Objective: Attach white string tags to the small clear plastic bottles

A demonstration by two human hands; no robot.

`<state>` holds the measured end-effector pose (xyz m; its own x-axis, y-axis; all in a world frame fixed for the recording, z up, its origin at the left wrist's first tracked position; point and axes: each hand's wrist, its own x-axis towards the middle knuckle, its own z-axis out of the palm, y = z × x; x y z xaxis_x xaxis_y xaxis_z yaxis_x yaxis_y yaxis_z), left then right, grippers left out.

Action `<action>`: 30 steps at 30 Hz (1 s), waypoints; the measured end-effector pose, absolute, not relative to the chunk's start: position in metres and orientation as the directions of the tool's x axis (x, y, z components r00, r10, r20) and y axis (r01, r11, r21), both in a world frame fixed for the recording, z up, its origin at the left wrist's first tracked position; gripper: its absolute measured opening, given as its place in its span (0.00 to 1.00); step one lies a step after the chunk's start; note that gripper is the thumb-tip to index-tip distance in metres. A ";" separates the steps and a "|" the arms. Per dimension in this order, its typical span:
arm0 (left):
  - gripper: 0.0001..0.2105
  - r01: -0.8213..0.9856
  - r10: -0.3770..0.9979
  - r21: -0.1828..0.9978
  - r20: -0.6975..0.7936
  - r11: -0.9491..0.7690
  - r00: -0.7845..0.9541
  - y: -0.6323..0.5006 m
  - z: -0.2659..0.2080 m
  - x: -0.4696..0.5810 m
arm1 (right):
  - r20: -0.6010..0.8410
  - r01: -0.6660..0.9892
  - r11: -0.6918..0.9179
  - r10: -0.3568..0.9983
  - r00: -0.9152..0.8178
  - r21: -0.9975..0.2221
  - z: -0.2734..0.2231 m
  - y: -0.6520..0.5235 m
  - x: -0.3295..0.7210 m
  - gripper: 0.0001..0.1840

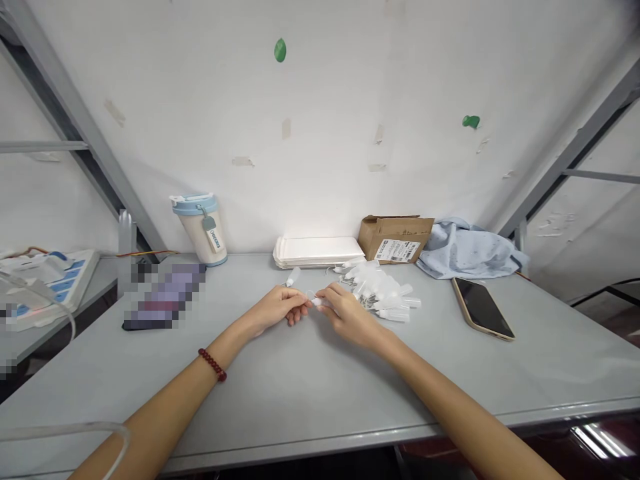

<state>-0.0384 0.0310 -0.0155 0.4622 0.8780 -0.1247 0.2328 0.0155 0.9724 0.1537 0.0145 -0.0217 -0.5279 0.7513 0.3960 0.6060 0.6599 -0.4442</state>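
My right hand [345, 312] is closed around a small white plastic bottle [317, 302], whose narrow end points left. My left hand [280, 308] meets it there, thumb and forefinger pinched at the tip; what exactly they grip is too small to make out. A thin loop shows just above the fingertips. Just right of my right hand lies a pile of similar translucent white bottles [380, 285], some with thin wire-like parts. One more small bottle [293, 276] lies alone behind my left hand.
Along the wall stand a tumbler [203, 233], a stack of flat white pieces [320, 251], an opened cardboard box [396, 240] and a light blue cloth [465, 250]. A phone [483, 308] lies right, a blurred-out device [167, 297] left. A power strip [75, 283] sits far left.
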 end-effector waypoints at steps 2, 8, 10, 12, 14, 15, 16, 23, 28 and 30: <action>0.14 0.218 0.891 0.975 -0.143 0.051 0.431 0.032 -0.014 -0.040 | 0.406 0.600 0.660 0.751 -0.520 -0.452 -0.022 0.015 0.153 0.11; 0.15 0.283 0.899 0.958 -0.088 -0.042 0.429 0.033 -0.016 -0.039 | 0.415 0.609 0.667 0.745 -0.522 -0.430 -0.024 0.019 0.155 0.10; 0.14 0.282 0.896 0.956 -0.057 -0.078 0.440 0.033 -0.018 -0.039 | 0.412 0.609 0.666 0.746 -0.523 -0.431 -0.024 0.019 0.155 0.10; 0.13 0.286 0.892 0.952 -0.036 -0.106 0.450 0.031 -0.019 -0.039 | 0.405 0.606 0.672 0.740 -0.537 -0.425 -0.026 0.018 0.154 0.10; 0.13 0.289 0.891 0.949 -0.022 -0.124 0.453 0.029 -0.018 -0.037 | 0.410 0.601 0.687 0.726 -0.551 -0.409 -0.029 0.017 0.154 0.10; 0.13 0.287 0.892 0.949 -0.015 -0.130 0.452 0.027 -0.018 -0.036 | 0.420 0.597 0.694 0.719 -0.554 -0.401 -0.030 0.017 0.154 0.11; 0.13 0.282 0.894 0.950 -0.007 -0.134 0.448 0.025 -0.018 -0.035 | 0.432 0.593 0.701 0.712 -0.553 -0.396 -0.032 0.017 0.154 0.11; 0.12 0.303 0.882 0.941 -0.013 -0.149 0.471 0.021 -0.015 -0.032 | 0.472 0.563 0.756 0.651 -0.595 -0.334 -0.031 0.017 0.158 0.14; 0.13 0.457 0.851 0.849 -0.017 -0.265 0.525 0.025 -0.006 -0.039 | 0.485 0.532 0.753 0.657 -0.578 -0.387 -0.028 0.018 0.156 0.15; 0.14 0.539 0.860 0.773 0.016 -0.334 0.510 0.026 -0.002 -0.044 | 0.530 0.549 0.730 0.678 -0.509 -0.406 -0.027 0.020 0.156 0.17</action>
